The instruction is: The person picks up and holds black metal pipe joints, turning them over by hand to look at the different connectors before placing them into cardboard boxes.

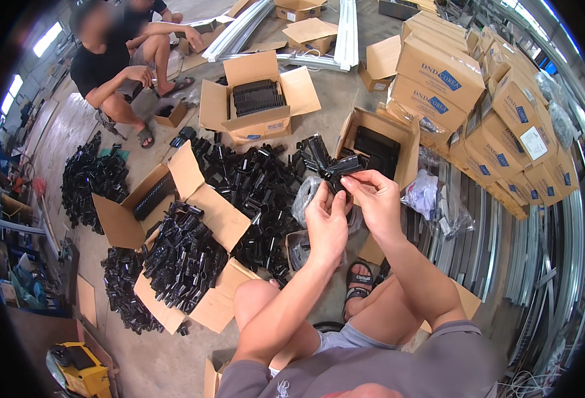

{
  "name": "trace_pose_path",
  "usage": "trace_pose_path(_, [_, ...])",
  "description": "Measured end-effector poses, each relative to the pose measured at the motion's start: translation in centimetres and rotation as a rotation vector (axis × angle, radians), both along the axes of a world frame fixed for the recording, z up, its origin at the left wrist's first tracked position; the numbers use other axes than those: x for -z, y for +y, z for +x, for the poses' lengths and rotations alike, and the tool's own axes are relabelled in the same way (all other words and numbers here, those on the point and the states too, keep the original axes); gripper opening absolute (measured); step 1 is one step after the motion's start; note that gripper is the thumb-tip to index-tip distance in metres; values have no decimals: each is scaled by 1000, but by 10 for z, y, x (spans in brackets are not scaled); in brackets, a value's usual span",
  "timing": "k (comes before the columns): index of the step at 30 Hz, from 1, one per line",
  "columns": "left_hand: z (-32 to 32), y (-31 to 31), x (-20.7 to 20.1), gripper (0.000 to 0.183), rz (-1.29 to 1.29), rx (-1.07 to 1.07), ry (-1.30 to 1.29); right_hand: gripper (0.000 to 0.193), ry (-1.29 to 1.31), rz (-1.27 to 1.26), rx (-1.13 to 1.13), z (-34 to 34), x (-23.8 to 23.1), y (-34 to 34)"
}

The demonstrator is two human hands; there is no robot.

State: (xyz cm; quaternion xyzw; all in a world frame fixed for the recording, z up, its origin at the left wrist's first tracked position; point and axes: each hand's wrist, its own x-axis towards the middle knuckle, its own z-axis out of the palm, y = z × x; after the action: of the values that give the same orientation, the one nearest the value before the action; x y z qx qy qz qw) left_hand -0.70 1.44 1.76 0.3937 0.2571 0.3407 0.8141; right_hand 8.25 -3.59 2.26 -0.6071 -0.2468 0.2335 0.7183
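In front of me I hold up a glossy black part point(343, 167) with two arms spreading like a V; its exact kind I cannot tell. My left hand point(327, 222) pinches its lower end between thumb and fingers. Beside it, my right hand point(376, 202) is closed on the right-hand arm of the part. Just behind the hands, a cardboard box point(408, 142) stands with long black pieces inside. Clear plastic bags point(303, 205) lie to the left of my left hand. A large heap of similar black parts point(259, 192) covers the floor further left.
More black parts point(183, 255) pile over an opened carton point(216, 215) at left. Another carton point(259, 126) holds rows of black pieces. Stacked closed boxes point(438, 73) and long metal profiles point(465, 255) fill the right. A person point(110, 66) sits at the far left, another behind.
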Motion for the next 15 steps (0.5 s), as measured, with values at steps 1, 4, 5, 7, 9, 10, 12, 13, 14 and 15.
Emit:
trace_pose_path(1, [0, 0, -1, 30, 16, 5, 5, 15, -48, -7, 2, 1, 1, 0])
trace_pose_path(4, [0, 0, 1, 30, 29, 9, 9, 16, -84, -77, 8, 2, 0, -2])
trace_pose_path(5, [0, 0, 1, 31, 25, 9, 5, 16, -82, -76, 8, 0, -3, -2])
trace_pose_path(7, [0, -1, 1, 31, 9, 14, 7, 19, -104, -63, -16, -5, -8, -3])
trace_pose_path(9, [0, -2, 0, 31, -7, 20, 8, 19, -222, -118, 38, -1, 0, -6])
trace_pose_path(10, [-1, -2, -1, 31, 3, 19, 15, 20, -339, -174, 90, -2, 0, -5])
trace_pose_path(12, [-2, -2, -1, 31, 13, 19, 24, 19, -433, -211, 106, -3, -7, -7])
trace_pose_path(13, [-1, -3, 0, 31, 17, 2, 24, 19, -530, -250, 125, -4, -12, -9])
trace_pose_path(14, [0, -4, 0, 31, 20, -16, 24, 19, -530, -252, 128, -3, -13, -9])
trace_pose_path(15, [0, -4, 0, 31, 19, -12, 23, 17, -559, -241, 127, -2, -13, -8])
